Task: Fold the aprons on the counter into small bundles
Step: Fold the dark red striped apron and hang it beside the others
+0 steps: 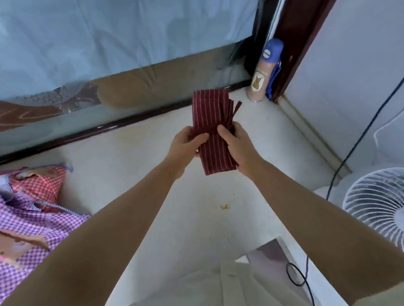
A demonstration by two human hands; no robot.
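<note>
Left hand [187,143] and right hand [238,147] both grip folded maroon striped apron [210,120] from either side, raised above white counter [128,162]; dark ties bunch at its right edge; purple checked apron [10,240] and red checked apron [42,186] lie crumpled at counter's left; bottle [265,71] upright in far corner; white fan [388,209] at right.

- Centre of frame: left hand [187,144] and right hand [236,147] grip a folded maroon striped apron [208,115] from either side, above the white counter [128,171].
- Apron's strap ends [234,108] stick out at its upper right.
- Lower left: purple check apron [11,235] and red check apron [42,186], unfolded.
- Upper right corner of counter: bottle [264,71], upright.
- Right edge: white fan [388,206], dark cable [365,130].
</note>
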